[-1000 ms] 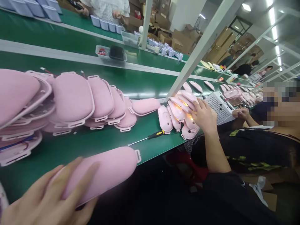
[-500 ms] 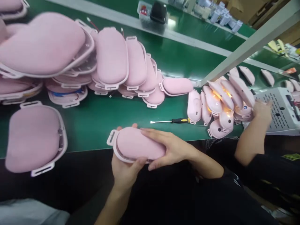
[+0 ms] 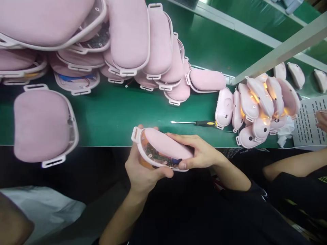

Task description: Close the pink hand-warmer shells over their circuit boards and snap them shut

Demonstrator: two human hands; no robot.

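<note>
Both my hands hold one pink padded device [image 3: 163, 147] just in front of the green belt's near edge [image 3: 107, 136]. My left hand [image 3: 143, 170] cups it from below. My right hand [image 3: 198, 153] grips its right end and lifts the pink pad, so a circuit board and wires show inside the clear-rimmed shell. A screwdriver [image 3: 196, 123] with a yellow and black handle lies on the belt just beyond my hands.
Several overlapping pink units [image 3: 133, 37] are piled at the back left, and one lies alone at the left [image 3: 42, 124]. A cluster of lit pink shells [image 3: 258, 105] sits right. A co-worker's arm [image 3: 291, 166] and a perforated white box [image 3: 310, 124] are at the far right.
The view dropped from the line down to my hands. I brought the pink device in front of me, and its pad now gapes from the shell, showing the board. The co-worker's hand left the lit shells.
</note>
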